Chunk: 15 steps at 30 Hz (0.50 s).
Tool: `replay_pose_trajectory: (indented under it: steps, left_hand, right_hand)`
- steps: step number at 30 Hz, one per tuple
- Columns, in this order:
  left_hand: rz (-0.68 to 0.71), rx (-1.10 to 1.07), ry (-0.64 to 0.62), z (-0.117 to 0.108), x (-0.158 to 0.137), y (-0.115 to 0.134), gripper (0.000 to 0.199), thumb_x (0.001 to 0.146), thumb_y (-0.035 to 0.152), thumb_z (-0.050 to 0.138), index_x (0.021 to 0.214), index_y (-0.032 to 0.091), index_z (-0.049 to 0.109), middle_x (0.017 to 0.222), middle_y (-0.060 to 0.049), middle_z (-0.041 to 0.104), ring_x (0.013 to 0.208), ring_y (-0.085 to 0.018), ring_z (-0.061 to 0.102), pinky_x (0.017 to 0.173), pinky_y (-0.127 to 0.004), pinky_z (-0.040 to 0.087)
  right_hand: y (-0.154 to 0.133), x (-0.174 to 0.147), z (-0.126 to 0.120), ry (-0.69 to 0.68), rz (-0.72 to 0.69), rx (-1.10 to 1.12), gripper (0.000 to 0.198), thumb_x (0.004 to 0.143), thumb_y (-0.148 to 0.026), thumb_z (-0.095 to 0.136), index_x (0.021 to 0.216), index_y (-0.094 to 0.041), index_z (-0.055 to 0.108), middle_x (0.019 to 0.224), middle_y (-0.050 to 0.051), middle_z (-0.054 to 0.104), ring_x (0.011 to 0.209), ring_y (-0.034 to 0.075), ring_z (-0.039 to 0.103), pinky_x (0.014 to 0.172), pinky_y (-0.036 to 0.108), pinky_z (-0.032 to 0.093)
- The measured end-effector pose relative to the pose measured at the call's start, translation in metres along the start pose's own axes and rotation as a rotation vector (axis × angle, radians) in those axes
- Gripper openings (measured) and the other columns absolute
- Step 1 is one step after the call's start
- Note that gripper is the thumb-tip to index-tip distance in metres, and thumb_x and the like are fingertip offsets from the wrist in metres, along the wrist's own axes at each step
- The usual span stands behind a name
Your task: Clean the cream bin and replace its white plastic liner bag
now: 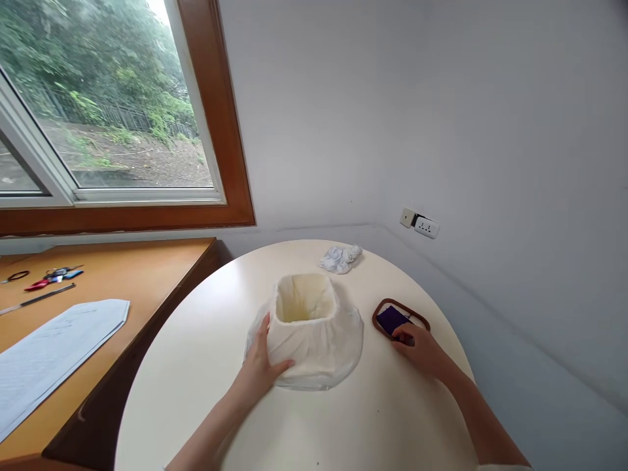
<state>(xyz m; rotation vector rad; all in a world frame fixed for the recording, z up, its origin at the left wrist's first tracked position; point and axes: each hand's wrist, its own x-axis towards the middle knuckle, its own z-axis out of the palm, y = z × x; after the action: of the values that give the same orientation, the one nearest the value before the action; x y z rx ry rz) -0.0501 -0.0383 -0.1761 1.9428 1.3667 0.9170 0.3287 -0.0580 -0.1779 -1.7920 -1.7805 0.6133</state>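
Note:
A small cream-coloured wastebasket [307, 297] stands upright on the round table, with a thin white plastic bag [318, 350] draped over its rim and spread loosely round its base. My left hand [262, 362] grips the bagged wastebasket at its near left side, thumb in front and fingers along the wall. On the right lies a brown rounded frame [405, 305], with a dark purple folded piece [391, 319] inside it. The curled fingers of my right hand [415, 347] are at the near edge of this frame, partly covering it. My fingertips there are partly hidden.
A crumpled whitish plastic bag [340, 259] lies near the far edge of the round table [196, 366]. To the left, a wooden desk [157, 261] carries papers [59, 353], keys [59, 275] and a dark pen-like stick [44, 296]. Walls stand behind and right, with a socket [426, 227].

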Motion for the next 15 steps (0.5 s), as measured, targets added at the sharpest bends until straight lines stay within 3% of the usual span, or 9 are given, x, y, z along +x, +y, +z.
replay_pose_trajectory:
  steps: [9, 12, 15]
  left_hand:
    - [-0.036, -0.112, 0.105, -0.0022, -0.0044, 0.0011, 0.099, 0.064, 0.032, 0.072, 0.138, 0.032, 0.007, 0.143, -0.011, 0.018, 0.131, -0.033, 0.021, 0.103, -0.054, 0.025]
    - [0.041, -0.173, 0.167, -0.0026, -0.0053, 0.0009, 0.096, 0.065, 0.035, 0.071, 0.138, 0.032, 0.01, 0.144, -0.01, 0.016, 0.133, -0.032, 0.018, 0.106, -0.051, 0.024]
    - [0.133, -0.151, 0.145, -0.0044, -0.0054, -0.0007, 0.085, 0.072, 0.04, 0.064, 0.139, 0.031, 0.011, 0.144, -0.009, 0.016, 0.134, -0.03, 0.016, 0.107, -0.05, 0.021]
  right_hand:
    - [0.0056, -0.0018, 0.0105, -0.021, -0.008, -0.055, 0.026, 0.079, -0.042, 0.044, 0.084, -0.024, 0.062, 0.091, 0.006, 0.062, 0.075, 0.022, 0.059, 0.065, 0.035, 0.047]
    - [0.0055, -0.0028, 0.0099, 0.032, -0.003, -0.066, 0.027, 0.08, -0.042, 0.043, 0.085, -0.023, 0.061, 0.092, 0.005, 0.062, 0.077, 0.021, 0.059, 0.065, 0.034, 0.048]
    - [0.0063, -0.0026, 0.008, 0.133, -0.005, -0.06, 0.025, 0.079, -0.043, 0.045, 0.084, -0.023, 0.059, 0.088, 0.005, 0.062, 0.077, 0.021, 0.06, 0.065, 0.033, 0.048]
